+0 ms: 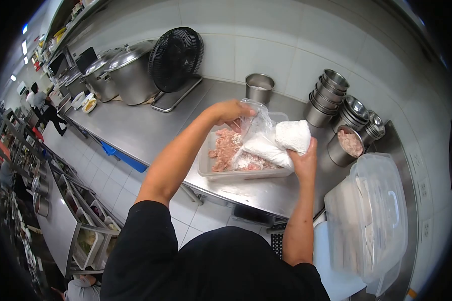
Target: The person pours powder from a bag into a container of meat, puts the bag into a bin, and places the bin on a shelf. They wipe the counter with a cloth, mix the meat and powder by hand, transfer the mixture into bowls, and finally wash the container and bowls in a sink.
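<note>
A clear plastic bag of white powder (263, 147) is held over a rectangular plastic tub (226, 175). My left hand (233, 113) pinches the bag's crumpled upper end. My right hand (304, 158) grips the bag's full end from below, at the tub's right side. Inside the tub lies pink minced meat (226, 145), with white powder scattered on part of it. The bag hides the middle and right of the tub's contents.
A steel pot (259, 89) stands behind the tub. To the right are stacked steel cups (328, 95), a cup of meat (350, 143) and a clear plastic bin (371, 215). A black fan (176, 60) and large pots (130, 72) stand at the left. People (45, 105) are far left.
</note>
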`<state>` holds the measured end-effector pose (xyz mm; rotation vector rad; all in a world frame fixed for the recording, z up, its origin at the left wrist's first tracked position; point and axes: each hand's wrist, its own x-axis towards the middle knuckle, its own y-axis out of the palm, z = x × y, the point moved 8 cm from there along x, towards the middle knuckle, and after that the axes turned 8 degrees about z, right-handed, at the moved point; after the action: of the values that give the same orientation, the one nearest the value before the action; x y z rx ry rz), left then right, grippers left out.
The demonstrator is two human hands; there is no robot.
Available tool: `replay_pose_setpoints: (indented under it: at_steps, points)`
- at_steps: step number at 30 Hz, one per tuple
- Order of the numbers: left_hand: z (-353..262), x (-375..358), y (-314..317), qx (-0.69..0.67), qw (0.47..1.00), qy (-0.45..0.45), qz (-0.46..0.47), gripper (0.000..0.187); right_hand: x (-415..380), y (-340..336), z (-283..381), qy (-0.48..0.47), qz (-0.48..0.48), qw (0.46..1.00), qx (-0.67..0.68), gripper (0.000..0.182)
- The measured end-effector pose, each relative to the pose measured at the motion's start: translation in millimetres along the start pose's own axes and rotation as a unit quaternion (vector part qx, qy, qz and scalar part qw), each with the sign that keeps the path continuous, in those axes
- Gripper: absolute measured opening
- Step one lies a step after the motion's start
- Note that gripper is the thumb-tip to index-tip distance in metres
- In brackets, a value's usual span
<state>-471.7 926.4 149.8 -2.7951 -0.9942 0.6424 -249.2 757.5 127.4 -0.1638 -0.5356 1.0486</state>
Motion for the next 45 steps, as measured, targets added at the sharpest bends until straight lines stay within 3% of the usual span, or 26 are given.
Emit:
replay_pose_setpoints:
  at_steps: [6, 12, 16, 19, 23, 31, 40, 45]
  points:
    - [3.3, 7.4, -37.4, 0.030, 0.997, -0.003, -0.074, 0.042, 17.5, 33.5, -1.9, -0.006, -0.023, 1.000, -0.001, 0.065]
    - [-29.8, 39.5, -39.6, 0.071, 0.989, 0.045, -0.122, 0.044, 24.2, 33.4, -2.3, -0.008, -0.109, 0.994, -0.004, 0.063]
    - [-58.2, 61.3, -9.7, 0.083, 0.987, 0.092, -0.100, 0.043, 22.1, 9.7, -13.6, -0.003, -0.169, 0.986, 0.003, 0.061]
    - [-77.1, 57.5, 21.5, 0.107, 0.987, 0.071, -0.097, 0.043, 16.9, -14.4, -14.6, -0.019, -0.185, 0.983, -0.001, 0.060]
    - [-71.0, 93.6, 32.7, 0.100, 0.988, 0.098, -0.066, 0.044, 9.8, -30.4, -28.2, 0.046, -0.187, 0.980, -0.047, 0.062]
    - [-70.2, 69.6, 25.5, 0.162, 0.986, 0.021, -0.042, 0.045, 5.9, -24.2, -26.4, 0.027, -0.121, 0.992, -0.008, 0.064]
    - [-41.3, 69.1, 5.3, 0.062, 0.995, 0.034, -0.067, 0.042, 7.7, -19.3, -19.5, 0.008, -0.126, 0.991, -0.039, 0.061]
    - [-53.2, 70.2, 3.4, 0.083, 0.992, 0.046, -0.086, 0.041, 10.8, -14.0, -24.4, 0.000, -0.132, 0.991, 0.007, 0.062]
